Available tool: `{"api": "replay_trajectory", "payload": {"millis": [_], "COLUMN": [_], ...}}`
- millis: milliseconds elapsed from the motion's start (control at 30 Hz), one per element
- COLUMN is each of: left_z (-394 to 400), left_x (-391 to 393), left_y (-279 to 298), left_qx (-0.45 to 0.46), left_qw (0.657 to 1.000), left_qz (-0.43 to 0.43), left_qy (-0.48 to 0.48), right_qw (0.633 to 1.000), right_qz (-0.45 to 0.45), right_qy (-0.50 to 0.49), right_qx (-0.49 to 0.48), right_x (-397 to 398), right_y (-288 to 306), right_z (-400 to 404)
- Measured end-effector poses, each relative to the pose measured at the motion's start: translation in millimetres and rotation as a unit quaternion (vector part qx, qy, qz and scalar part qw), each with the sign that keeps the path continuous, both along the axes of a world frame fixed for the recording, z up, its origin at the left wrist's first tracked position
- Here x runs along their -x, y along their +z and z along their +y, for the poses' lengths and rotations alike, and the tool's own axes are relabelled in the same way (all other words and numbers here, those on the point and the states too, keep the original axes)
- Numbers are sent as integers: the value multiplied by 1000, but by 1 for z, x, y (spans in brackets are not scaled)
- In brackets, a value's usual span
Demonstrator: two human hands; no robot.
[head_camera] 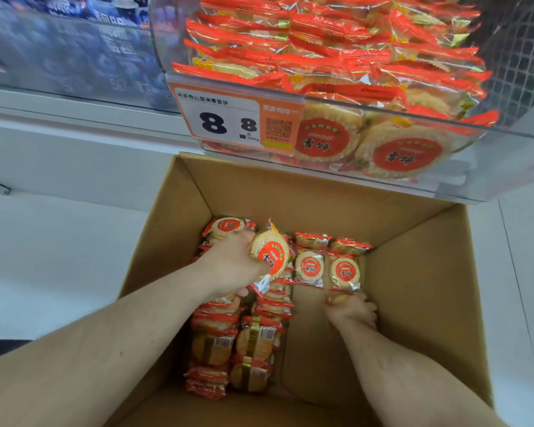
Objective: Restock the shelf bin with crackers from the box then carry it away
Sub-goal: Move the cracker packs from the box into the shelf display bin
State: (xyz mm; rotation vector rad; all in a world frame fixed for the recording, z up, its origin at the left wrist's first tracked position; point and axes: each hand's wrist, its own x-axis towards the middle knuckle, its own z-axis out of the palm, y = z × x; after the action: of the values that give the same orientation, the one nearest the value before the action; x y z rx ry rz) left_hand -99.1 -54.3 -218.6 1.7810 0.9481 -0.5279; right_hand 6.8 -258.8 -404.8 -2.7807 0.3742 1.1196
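Observation:
An open cardboard box (420,272) stands on the floor below a clear shelf bin (463,134) piled with red-wrapped cracker packs. Rows of cracker packs (216,340) fill the box's left side, and a few stand upright at its far wall. My left hand (232,266) reaches into the box and grips a round cracker pack (270,255) with a red label, lifted above the rows. My right hand (352,311) is deep in the box on the right, its fingers closed around the bottom of an upright cracker pack (344,272).
An orange price tag (228,121) reading 8.8 hangs on the bin's front. A white shelf face (74,143) runs along the left, with a dark blurred display (59,47) above it. The box floor (315,349) shows bare cardboard on the right.

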Motion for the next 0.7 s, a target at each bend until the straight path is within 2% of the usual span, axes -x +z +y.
{"api": "replay_trajectory", "payload": {"millis": [67, 133, 233, 300, 400, 467, 567, 633, 700], "left_z": [0, 1, 1, 0, -1, 1, 6, 9, 9], "left_x": [0, -1, -2, -3, -2, 0, 5, 8, 10], "left_y": [-2, -2, -3, -1, 8, 18, 36, 50, 63], "left_qx": [11, 25, 47, 66, 82, 87, 88, 88, 90], "left_qw": [1000, 999, 998, 997, 995, 994, 992, 991, 989], "left_qz": [1, 1, -6, -12, -28, -42, -73, -94, -109], "left_qy": [13, 21, 28, 40, 55, 53, 47, 46, 39], "right_qw": [996, 989, 982, 984, 990, 994, 974, 958, 946], "right_qz": [22, 7, -26, -11, 23, 55, 148, 166, 156], "right_qy": [58, 112, 145, 144, 128, 90, 69, 94, 159], "right_qx": [57, 97, 115, 107, 52, -39, -159, -214, -238], "right_x": [9, 11, 14, 13, 5, -5, -24, -37, -47], "right_y": [-20, -31, -36, -29, -4, 21, 74, 120, 166], "right_z": [-2, -1, -3, -3, 0, 4, 15, 24, 29]}}
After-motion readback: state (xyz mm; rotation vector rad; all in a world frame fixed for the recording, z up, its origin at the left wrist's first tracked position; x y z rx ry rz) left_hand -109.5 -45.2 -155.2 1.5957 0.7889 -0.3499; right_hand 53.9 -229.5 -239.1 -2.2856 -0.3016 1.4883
